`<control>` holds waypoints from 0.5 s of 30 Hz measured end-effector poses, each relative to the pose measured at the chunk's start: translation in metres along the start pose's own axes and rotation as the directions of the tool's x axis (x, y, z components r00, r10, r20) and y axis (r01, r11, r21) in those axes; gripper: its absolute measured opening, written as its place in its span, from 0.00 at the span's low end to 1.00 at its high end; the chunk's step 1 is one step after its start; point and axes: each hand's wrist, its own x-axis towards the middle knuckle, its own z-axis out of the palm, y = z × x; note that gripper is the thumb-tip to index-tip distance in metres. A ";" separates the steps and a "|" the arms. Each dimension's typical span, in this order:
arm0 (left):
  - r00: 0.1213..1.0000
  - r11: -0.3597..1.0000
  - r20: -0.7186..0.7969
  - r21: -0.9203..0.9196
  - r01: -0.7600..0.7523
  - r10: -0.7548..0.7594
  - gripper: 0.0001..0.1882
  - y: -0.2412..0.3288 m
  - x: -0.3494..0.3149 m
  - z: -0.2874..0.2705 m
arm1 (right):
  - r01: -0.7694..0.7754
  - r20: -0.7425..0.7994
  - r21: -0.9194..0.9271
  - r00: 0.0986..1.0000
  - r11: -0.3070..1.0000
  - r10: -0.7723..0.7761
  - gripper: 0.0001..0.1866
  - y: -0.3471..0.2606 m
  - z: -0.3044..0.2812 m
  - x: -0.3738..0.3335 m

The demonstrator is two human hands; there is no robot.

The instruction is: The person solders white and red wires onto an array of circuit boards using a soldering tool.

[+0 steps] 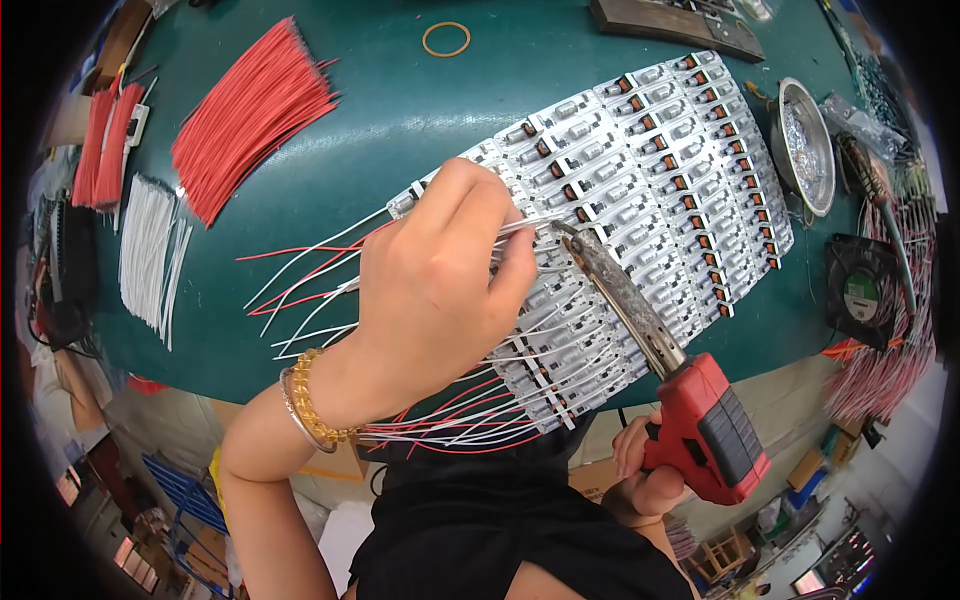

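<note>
My left hand (440,275) is closed in a pinch on a white wire (530,224), whose end meets the panel of small circuit boards (650,170). In my right hand (640,470) is a red and black soldering gun (705,425). Its dark metal tip (566,232) is at the wire's end, close beside my left fingertips; whether they touch cannot be made out. Rows of silver parts with orange-brown pieces cover the panel. Red and white wires trail from its left and near edges, partly hidden under my left hand.
A bundle of red wires (255,120) and a bundle of white wires (150,255) lie at left on the green table (390,110). At right are a metal bowl (805,150), a small black fan (862,292) and a wire heap (885,370). A rubber band (446,40) lies at the back.
</note>
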 end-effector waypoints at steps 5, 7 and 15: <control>1.000 1.000 0.005 0.013 -0.010 0.010 0.06 0.000 0.000 0.001 | 0.051 0.074 -0.251 0.997 0.967 -0.033 0.15 -0.009 0.006 0.005; 1.000 1.000 0.002 0.012 -0.012 0.012 0.07 0.000 0.000 0.001 | 0.270 -0.166 0.083 0.953 0.959 -0.254 0.46 0.002 0.015 0.004; 1.000 1.000 0.003 -0.002 -0.024 0.024 0.07 0.000 0.000 0.002 | 0.202 0.013 0.110 0.979 0.973 -0.204 0.30 -0.026 0.003 0.009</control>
